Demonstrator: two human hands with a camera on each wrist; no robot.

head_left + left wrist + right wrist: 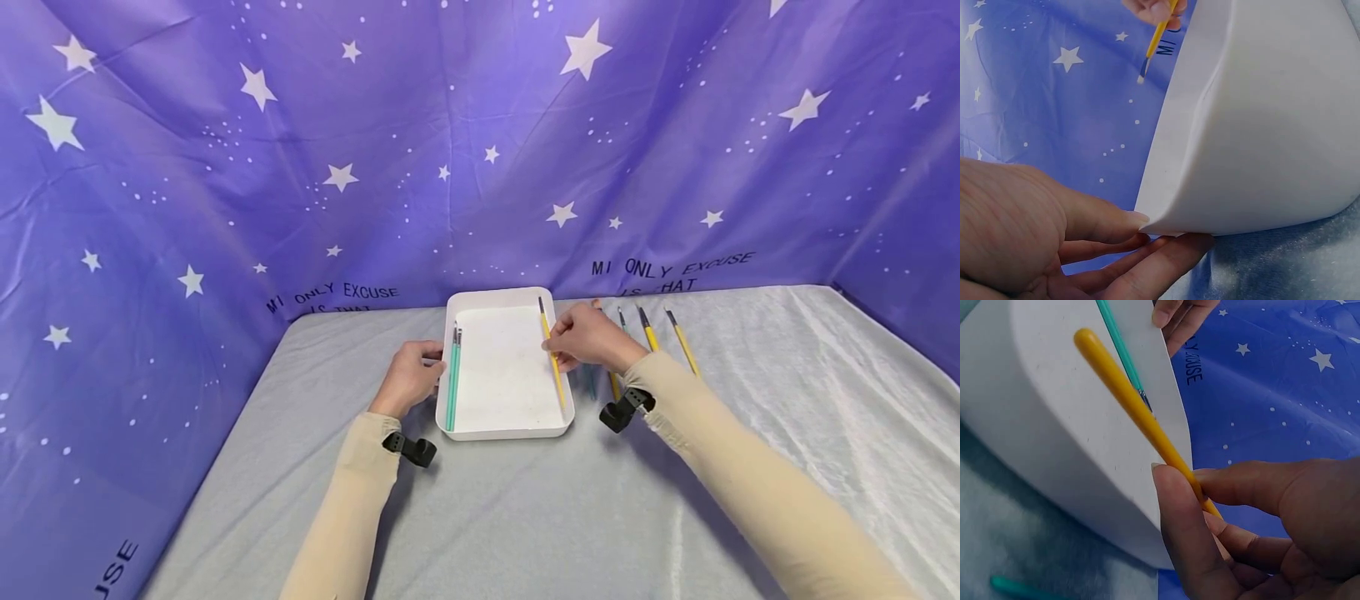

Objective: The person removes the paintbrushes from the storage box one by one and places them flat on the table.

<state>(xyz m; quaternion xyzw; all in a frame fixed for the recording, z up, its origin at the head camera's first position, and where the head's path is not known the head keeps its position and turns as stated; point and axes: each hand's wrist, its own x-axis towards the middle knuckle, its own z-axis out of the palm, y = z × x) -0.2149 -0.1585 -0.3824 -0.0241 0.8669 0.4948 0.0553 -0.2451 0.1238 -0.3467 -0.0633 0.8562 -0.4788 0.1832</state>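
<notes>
A white tray [502, 367] stands upright on the cloth between both hands. At its left side my left hand [411, 373] grips the wall, thumb at the rim and fingers against the outside, as the left wrist view shows. My right hand [588, 335] pinches a yellow paintbrush [1129, 397] between thumb and fingers, over the tray's right side. The brush's dark bristle end points to the far side, its bare handle end toward the near side. Inside the tray, two green paintbrushes [454, 383] lie side by side along the left wall, bristles to the back.
Right of the tray, partly hidden by the right hand and forearm, several more brushes lie on the grey cloth, including a thick yellow paintbrush [649, 331] and a thinner yellow paintbrush [682, 343]. A purple star-patterned curtain [450, 125] hangs behind the table.
</notes>
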